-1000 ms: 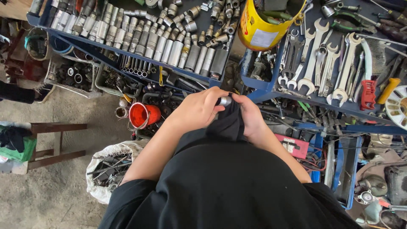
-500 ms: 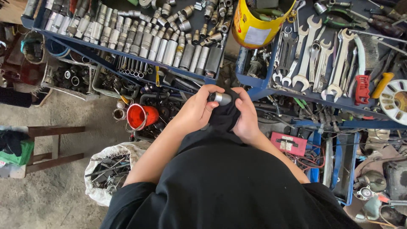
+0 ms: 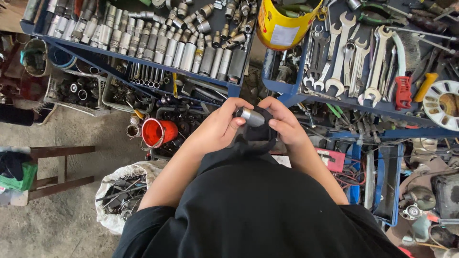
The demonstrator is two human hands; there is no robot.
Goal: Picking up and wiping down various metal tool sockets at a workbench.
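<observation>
Big blue metal tool trays (image 3: 306, 98) fill my view, rows of steel sockets on one, chrome spanners (image 3: 344, 62) on the other. Below them, my left hand (image 3: 217, 129) pinches a short silver steel socket (image 3: 252, 116), and my right hand (image 3: 284, 125) bunches the black shirt hem (image 3: 260, 135) against it. Looks like a wipe-down midway; the socket's held over the gap between trays, not racked yet.

Two blue trays are sitting side by side: the left tray (image 3: 43, 39) is carrying rows of sockets (image 3: 143, 40), the right tray (image 3: 334, 101) wrenches (image 3: 349, 62).
</observation>
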